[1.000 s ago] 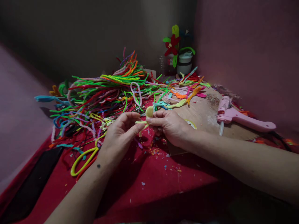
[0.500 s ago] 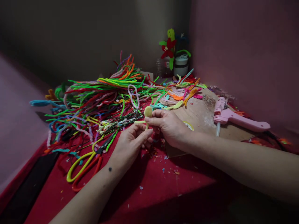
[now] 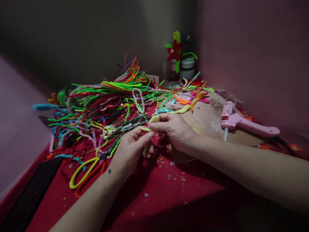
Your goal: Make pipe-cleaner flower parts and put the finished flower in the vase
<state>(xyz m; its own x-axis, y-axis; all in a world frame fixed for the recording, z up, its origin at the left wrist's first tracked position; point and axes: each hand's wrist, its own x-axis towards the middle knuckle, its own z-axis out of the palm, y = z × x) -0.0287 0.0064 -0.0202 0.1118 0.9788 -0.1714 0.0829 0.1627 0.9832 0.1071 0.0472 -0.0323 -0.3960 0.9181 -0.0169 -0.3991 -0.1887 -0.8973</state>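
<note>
Both my hands meet over a red cloth (image 3: 169, 190). My left hand (image 3: 132, 149) and my right hand (image 3: 175, 129) are both closed on a pale yellow pipe cleaner piece (image 3: 150, 124), pinching it between thumb and fingers. Its coiled end peeks out above my right thumb. Just beyond lies a big heap of coloured pipe cleaners (image 3: 103, 103).
Scissors with yellow and red handles (image 3: 89, 169) lie left of my left hand. A pink glue gun (image 3: 243, 124) rests on a wooden board (image 3: 207, 119) at the right. A cup with a pipe-cleaner flower (image 3: 177, 51) stands in the back corner. Walls close in behind and right.
My left hand has dropped lower and closer to me, uncovering the scissors. The yellow coil now sits lower, more hidden by my right fingers. The view has shifted slightly.
</note>
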